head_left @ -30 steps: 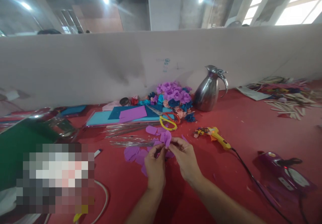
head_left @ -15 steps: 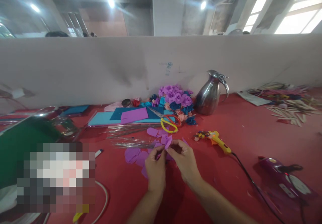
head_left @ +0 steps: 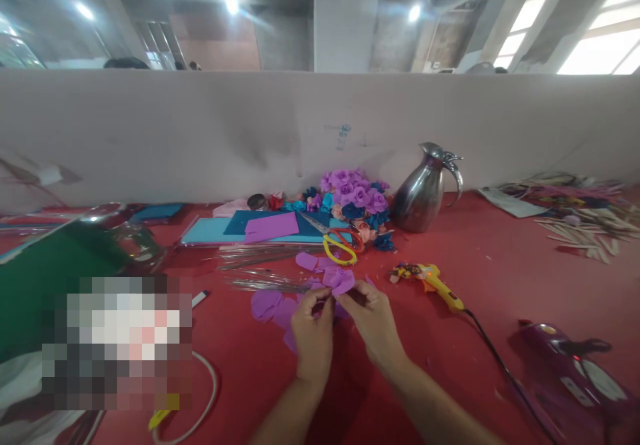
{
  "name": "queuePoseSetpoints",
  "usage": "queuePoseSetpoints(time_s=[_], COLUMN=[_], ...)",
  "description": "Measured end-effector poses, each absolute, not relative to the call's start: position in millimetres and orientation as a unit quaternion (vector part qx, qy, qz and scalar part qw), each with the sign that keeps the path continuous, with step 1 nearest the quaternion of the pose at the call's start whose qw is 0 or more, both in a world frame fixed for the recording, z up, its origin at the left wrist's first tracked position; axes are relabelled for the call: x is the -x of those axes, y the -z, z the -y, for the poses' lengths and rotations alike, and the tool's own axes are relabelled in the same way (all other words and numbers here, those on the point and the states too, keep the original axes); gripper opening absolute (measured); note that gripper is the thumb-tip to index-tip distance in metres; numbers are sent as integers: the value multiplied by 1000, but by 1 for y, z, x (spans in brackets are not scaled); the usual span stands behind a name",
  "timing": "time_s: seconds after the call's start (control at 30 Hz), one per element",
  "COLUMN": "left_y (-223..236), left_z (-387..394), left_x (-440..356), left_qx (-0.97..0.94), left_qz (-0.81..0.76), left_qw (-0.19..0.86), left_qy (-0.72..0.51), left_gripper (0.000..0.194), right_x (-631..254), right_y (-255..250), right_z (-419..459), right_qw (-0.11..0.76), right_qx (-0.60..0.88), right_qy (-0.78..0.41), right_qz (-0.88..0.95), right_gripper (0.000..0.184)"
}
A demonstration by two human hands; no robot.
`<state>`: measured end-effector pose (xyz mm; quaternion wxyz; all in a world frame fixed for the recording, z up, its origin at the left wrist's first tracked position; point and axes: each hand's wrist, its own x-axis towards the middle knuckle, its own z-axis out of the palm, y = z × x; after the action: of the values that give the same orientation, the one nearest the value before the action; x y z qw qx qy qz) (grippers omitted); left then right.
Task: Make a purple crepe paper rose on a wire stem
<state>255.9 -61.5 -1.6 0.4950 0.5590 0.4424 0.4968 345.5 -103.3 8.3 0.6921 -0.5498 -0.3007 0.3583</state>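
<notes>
Between both hands is a purple paper petal (head_left: 340, 281), its top edge curling outward above my fingertips. My left hand (head_left: 313, 328) pinches its lower left side with thumb and forefinger. On the right, the thumb and fingers of my right hand (head_left: 373, 318) close on its other side. Loose purple petals (head_left: 270, 306) lie on the red table just left of and behind my hands. Behind them are scissors (head_left: 340, 248) with yellow and red handles, resting against coloured paper sheets (head_left: 273, 227).
Finished paper flowers (head_left: 357, 195) are heaped by the wall, beside a metal jug (head_left: 420, 195). A yellow glue gun (head_left: 437, 285) with a black cord lies right of my hands. Thin wires (head_left: 265, 281) lie left. A purple device (head_left: 575, 365) stands at the right.
The petal has opened out, from a narrow upright fold to a wider, curled shape. My hands keep their pinch on it. The whole view has shifted slightly.
</notes>
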Motion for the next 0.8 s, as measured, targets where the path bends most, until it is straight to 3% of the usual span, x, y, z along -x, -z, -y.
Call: queuePoseSetpoints(time_s=[0.8], left_y=[5], left_z=[54], left_x=[-248], left_qx=[-708], left_qz=[-398], left_qw=[279], left_qy=[-512], left_gripper=[11], right_x=[-354], right_y=[-24], right_z=[105], right_qw=[692], right_qx=[502], right_qy=[-409], right_qz=[319], right_gripper=[23])
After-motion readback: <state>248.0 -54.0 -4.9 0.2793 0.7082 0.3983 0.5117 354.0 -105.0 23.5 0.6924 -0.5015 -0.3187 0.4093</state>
